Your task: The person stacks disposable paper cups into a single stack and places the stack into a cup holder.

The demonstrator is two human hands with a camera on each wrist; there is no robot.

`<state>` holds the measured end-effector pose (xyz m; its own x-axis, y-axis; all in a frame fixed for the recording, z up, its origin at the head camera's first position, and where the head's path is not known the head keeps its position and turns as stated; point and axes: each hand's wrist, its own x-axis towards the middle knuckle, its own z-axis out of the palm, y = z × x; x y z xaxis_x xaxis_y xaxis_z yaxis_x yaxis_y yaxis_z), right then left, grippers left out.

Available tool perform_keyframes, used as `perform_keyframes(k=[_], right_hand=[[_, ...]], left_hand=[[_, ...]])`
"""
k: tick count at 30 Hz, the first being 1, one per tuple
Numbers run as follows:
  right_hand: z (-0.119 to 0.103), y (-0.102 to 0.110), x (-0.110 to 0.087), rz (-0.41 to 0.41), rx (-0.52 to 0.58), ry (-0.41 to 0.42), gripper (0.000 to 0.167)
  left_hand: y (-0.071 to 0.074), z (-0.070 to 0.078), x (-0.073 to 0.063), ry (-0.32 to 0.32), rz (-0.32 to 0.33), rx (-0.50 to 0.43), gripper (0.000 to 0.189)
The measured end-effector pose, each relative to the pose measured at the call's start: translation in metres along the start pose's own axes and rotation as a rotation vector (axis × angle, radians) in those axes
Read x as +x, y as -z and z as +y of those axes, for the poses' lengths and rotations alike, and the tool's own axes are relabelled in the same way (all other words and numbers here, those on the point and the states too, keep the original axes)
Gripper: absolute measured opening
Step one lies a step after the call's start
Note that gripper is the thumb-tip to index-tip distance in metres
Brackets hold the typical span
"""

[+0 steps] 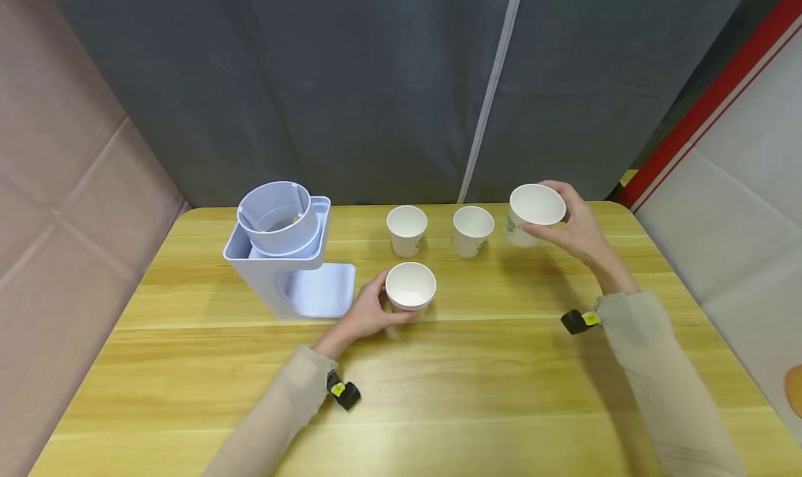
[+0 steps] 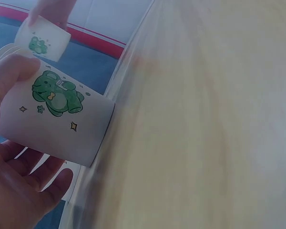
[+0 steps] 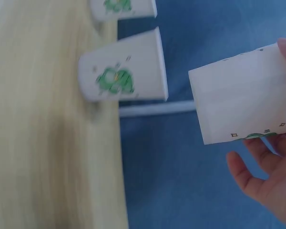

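My left hand (image 1: 370, 310) grips a white paper cup (image 1: 410, 286), thumb on one side and fingers on the other. A green bear is printed on this cup (image 2: 57, 100), and the left wrist view shows more than one rim at its mouth, like nested cups. Its base is at the tabletop. Farther right, my right hand (image 1: 579, 226) holds another paper cup (image 1: 536, 205) raised above the table, mouth up. Two more paper cups, one on the left (image 1: 407, 230) and one on the right (image 1: 473, 231), stand upright between the hands, near the back edge.
At left on the wooden table (image 1: 489, 407) stands a pale plastic stand (image 1: 276, 282) with a flat base (image 1: 322, 289) and a round holder (image 1: 278, 219) on top. A dark curtain (image 1: 376, 87) hangs behind the table; light walls flank both sides.
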<state>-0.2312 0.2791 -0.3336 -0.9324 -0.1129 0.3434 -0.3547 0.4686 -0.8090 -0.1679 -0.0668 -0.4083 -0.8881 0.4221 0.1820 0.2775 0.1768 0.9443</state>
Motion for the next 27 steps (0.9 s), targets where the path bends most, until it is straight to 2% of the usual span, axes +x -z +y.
perform_keyframes(k=[8,21,27], right_hand=[[-0.022,-0.014,-0.005,-0.069,0.059,0.138,0.069],[-0.054,-0.05,-0.004,-0.176,0.204,0.167,0.067],[-0.064,-0.068,-0.002,-0.206,0.212,0.248,0.068]], left_hand=[[0.0,0.001,-0.001,0.004,0.005,0.007,0.069],[0.001,0.0,-0.001,-0.004,0.005,0.006,0.069],[0.001,0.003,-0.001,0.01,0.001,0.01,0.069]])
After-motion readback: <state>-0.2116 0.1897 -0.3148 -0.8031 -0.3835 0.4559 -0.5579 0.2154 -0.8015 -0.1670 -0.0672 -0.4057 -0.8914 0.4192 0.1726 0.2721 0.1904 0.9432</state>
